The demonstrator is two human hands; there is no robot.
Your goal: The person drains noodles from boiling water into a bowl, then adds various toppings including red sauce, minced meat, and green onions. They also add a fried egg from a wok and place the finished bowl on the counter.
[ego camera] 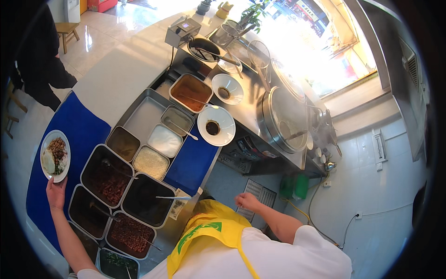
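My left hand (56, 193) stretches over the counter and grips the near edge of a white bowl (45, 171). Inside it are minced topping, a pale fried egg and some greens; the noodles or base beneath are hard to make out. The bowl is at the blue mat (80, 118) on the outer side of the counter; whether it rests there or is lifted, I cannot tell. My right hand (248, 202) hangs beside my yellow apron (209, 226), over the floor, its fingers curled and nothing visible in them. Two white bowls with dark sauce, one nearer (223, 136) and one farther (237, 87), stand by the seasonings.
Between my arms sit several metal pans, including chopped red topping (111, 188), beans (130, 237) and red sauce (188, 92), some with spoons. A steaming pot (292, 118) stands right of them. Beyond the counter a person in dark clothes (38, 59) is near a wooden stool (67, 29).
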